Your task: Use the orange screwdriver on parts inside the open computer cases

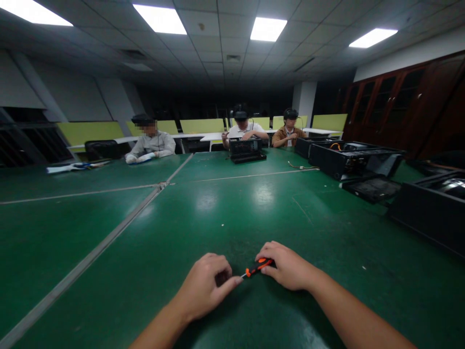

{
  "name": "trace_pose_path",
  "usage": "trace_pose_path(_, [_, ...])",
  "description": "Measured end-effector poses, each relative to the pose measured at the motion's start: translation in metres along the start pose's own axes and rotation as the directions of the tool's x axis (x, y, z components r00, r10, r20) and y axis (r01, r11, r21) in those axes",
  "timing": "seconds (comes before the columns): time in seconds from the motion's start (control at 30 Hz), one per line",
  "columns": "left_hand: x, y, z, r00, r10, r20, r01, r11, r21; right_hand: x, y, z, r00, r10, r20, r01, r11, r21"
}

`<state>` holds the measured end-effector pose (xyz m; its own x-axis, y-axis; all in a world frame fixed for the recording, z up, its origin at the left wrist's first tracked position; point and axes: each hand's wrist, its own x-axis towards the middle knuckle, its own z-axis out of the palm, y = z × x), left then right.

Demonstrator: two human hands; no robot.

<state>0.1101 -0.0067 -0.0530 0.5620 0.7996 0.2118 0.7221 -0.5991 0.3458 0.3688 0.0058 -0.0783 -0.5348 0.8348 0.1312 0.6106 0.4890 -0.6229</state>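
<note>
A wide green desk [232, 208] fills the view, with three seated people at its far edge and open black computer cases [354, 162] along the right side. Near the front edge, both hands rest on the desk. The right hand [286, 266] has its fingers closed round the orange-and-black handle of a small screwdriver [258, 266] — the tool lies low, almost flat. The left hand [207, 288] is curled shut, its forefinger and thumb pinching at the thin metal tip. The screwdriver looks light and stiff; the ribbed handle is probably the surest hold — the bare shaft is likely slick.
</note>
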Motion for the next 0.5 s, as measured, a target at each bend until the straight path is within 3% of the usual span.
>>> trace_pose_path(0.1, [-0.001, 0.001, -0.002, 0.998, 0.013, -0.062, -0.013, 1.000, -0.006, 0.001, -0.002, -0.005, 1.000, 0.020, -0.006, -0.020, 0.999, 0.029])
trace_pose_path(0.17, [-0.004, -0.002, -0.004, 0.987, 0.024, -0.160, -0.029, 0.999, -0.032, -0.003, -0.005, -0.013, 0.999, 0.046, -0.009, -0.046, 0.998, 0.053])
trace_pose_path(0.3, [-0.005, -0.011, -0.006, 0.937, -0.016, -0.348, -0.032, 0.991, -0.132, -0.038, -0.018, -0.031, 0.989, 0.131, -0.068, -0.110, 0.961, 0.254])
trace_pose_path(0.37, [0.001, -0.009, -0.007, 0.937, -0.055, -0.344, -0.001, 0.987, -0.160, -0.071, -0.023, -0.033, 0.976, 0.188, -0.111, -0.106, 0.851, 0.515])
trace_pose_path(0.4, [0.007, -0.005, -0.007, 0.947, -0.060, -0.316, 0.011, 0.988, -0.157, -0.090, -0.024, -0.032, 0.971, 0.208, -0.122, -0.078, 0.751, 0.655])
trace_pose_path(0.47, [0.025, 0.013, -0.007, 0.974, -0.009, -0.228, -0.018, 0.993, -0.117, -0.131, -0.019, -0.025, 0.976, 0.208, -0.060, -0.059, 0.524, 0.850])
trace_pose_path(0.5, [0.036, 0.025, -0.007, 0.983, 0.051, -0.175, -0.067, 0.994, -0.090, -0.151, -0.013, -0.022, 0.983, 0.175, -0.045, -0.045, 0.479, 0.877])
